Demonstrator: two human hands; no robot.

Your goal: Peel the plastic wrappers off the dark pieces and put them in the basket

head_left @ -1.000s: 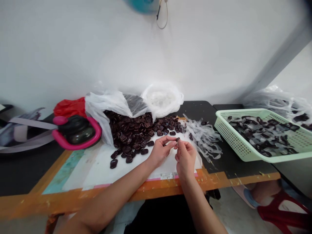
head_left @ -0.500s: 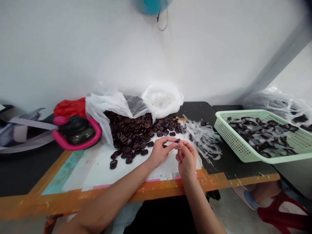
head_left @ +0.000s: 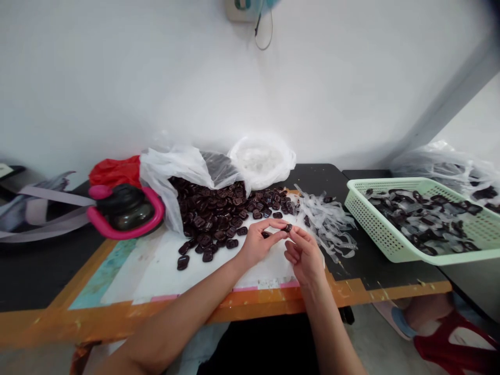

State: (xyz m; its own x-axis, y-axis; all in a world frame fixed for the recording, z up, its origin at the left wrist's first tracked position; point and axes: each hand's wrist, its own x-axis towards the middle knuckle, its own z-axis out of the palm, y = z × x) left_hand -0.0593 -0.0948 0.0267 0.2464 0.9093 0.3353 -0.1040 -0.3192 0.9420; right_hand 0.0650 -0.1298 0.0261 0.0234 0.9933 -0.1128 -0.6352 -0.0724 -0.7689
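A small dark brown slotted buckle (head_left: 288, 228) is pinched between the fingertips of both hands, over the white sheet (head_left: 156, 276). My left hand (head_left: 259, 240) grips it from the left with thumb and forefinger. From the other side, my right hand (head_left: 307, 255) holds it too, its remaining fingers curled. Behind and left of the hands lies a large heap of similar dark buckles (head_left: 211, 213), spilling out of a white plastic bag (head_left: 175, 164). Just to the right is a tangle of clear strips (head_left: 326, 224).
A pale green basket (head_left: 385, 237) on the right holds buckles with clear pieces attached. A white bag-lined bowl (head_left: 260, 161) stands near the wall. At left are a pink-and-black object (head_left: 127, 211) and a red bag (head_left: 115, 172). A person's foot (head_left: 396, 317) shows below right.
The buckle has turned so its face shows more clearly. My right hand has shifted slightly right and its fingers have loosened a little; my left hand stays nearly in place.
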